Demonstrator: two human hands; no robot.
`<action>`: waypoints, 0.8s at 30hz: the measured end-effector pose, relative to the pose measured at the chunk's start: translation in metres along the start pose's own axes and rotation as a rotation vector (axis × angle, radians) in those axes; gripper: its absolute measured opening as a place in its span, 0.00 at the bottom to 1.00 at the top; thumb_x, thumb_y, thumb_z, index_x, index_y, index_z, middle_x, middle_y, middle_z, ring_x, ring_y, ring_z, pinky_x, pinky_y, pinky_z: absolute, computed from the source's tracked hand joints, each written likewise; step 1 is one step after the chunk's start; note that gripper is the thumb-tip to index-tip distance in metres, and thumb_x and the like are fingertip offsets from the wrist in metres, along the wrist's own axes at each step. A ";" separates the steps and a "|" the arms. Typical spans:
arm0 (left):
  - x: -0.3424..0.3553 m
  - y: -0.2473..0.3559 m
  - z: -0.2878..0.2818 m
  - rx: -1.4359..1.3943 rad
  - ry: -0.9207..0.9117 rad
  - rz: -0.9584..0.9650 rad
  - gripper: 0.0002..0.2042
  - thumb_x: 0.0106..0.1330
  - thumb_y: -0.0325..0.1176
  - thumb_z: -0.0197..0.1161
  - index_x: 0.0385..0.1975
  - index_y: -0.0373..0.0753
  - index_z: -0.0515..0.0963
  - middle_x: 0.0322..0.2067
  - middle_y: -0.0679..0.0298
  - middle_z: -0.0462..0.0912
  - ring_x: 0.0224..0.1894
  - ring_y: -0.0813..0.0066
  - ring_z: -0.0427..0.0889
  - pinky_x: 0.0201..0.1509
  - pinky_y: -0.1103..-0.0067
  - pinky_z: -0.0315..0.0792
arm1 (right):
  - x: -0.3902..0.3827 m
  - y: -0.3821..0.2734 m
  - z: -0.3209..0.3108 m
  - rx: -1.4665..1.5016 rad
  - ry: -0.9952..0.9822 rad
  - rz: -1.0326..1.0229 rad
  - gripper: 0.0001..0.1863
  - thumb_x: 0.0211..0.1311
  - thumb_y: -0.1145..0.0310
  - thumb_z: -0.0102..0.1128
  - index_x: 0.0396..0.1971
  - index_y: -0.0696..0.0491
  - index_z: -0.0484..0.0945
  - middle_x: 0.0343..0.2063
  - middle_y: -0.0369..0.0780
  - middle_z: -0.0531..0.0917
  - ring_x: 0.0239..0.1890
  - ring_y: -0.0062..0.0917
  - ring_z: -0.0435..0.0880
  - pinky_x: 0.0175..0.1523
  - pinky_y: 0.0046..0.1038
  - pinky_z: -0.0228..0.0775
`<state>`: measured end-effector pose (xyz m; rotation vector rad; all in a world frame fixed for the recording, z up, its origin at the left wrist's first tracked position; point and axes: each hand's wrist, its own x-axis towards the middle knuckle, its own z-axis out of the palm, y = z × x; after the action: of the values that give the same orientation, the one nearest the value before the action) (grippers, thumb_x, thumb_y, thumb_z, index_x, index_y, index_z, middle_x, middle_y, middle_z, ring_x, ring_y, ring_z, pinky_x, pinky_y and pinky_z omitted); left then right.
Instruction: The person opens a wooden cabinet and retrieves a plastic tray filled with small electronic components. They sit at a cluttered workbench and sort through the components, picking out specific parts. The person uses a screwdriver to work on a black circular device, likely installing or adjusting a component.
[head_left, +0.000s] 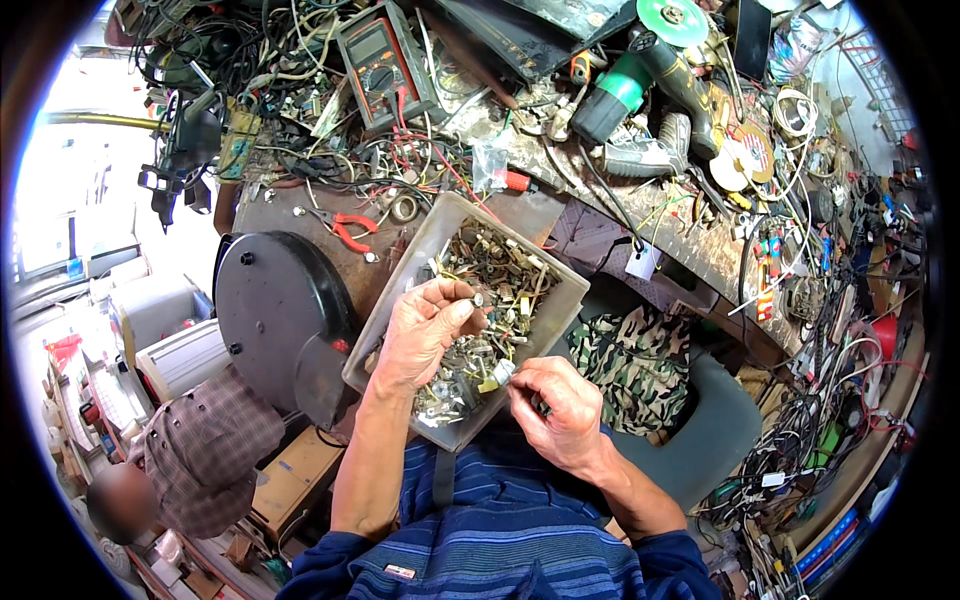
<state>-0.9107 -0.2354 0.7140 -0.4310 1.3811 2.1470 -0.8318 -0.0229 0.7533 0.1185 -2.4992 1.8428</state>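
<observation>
A translucent plastic bin (556, 312) rests on or against my lap, tilted. It holds a heap of small metal parts (505, 275), brassy at the far end and silvery nearer me. Over its middle, my left hand (425, 335) pinches a small round metal part (478, 299) between thumb and fingertips. At the bin's near right edge is my right hand (560, 410), with its fingers curled and pressed together. Whatever they hold, if anything, is hidden. A small yellow piece (488, 385) and a whitish piece (503, 369) lie close to its fingertips.
Red-handled pliers (352, 232) lie beyond the bin, below a multimeter (385, 65). A round black lid-like object (285, 320) stands at the left. A green angle grinder (615, 95) and tangled wires cover the bench. Another person in a checked shirt (205, 450) is at lower left.
</observation>
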 end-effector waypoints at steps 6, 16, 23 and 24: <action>-0.012 -0.005 -0.001 -0.169 -0.016 -0.005 0.09 0.76 0.26 0.64 0.52 0.33 0.78 0.47 0.54 0.88 0.45 0.66 0.91 0.49 0.71 0.87 | 0.003 -0.003 -0.002 -0.011 -0.007 -0.005 0.14 0.49 0.85 0.74 0.37 0.60 0.83 0.37 0.45 0.87 0.34 0.36 0.89 0.38 0.30 0.84; -0.030 0.004 0.022 0.199 0.093 0.210 0.09 0.69 0.13 0.61 0.45 0.30 0.79 0.42 0.59 0.86 0.45 0.72 0.90 0.50 0.76 0.87 | 0.002 -0.005 -0.010 -0.057 -0.060 -0.011 0.12 0.52 0.85 0.74 0.36 0.60 0.83 0.37 0.45 0.86 0.32 0.33 0.88 0.35 0.29 0.82; -0.039 0.016 0.035 0.398 0.152 0.153 0.08 0.66 0.15 0.66 0.44 0.28 0.81 0.38 0.64 0.84 0.39 0.81 0.85 0.47 0.82 0.81 | 0.020 -0.003 -0.009 -0.043 -0.102 -0.016 0.11 0.55 0.85 0.72 0.37 0.60 0.83 0.37 0.45 0.86 0.30 0.30 0.87 0.35 0.28 0.81; -0.038 0.015 0.035 0.415 0.152 0.181 0.09 0.65 0.15 0.67 0.43 0.28 0.81 0.37 0.65 0.83 0.38 0.84 0.82 0.45 0.83 0.79 | 0.024 0.001 -0.010 -0.049 -0.132 0.008 0.10 0.56 0.84 0.71 0.38 0.60 0.82 0.36 0.45 0.86 0.31 0.32 0.88 0.36 0.29 0.82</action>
<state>-0.8886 -0.2190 0.7604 -0.3203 1.9625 1.9192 -0.8556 -0.0144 0.7574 0.2360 -2.6330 1.8319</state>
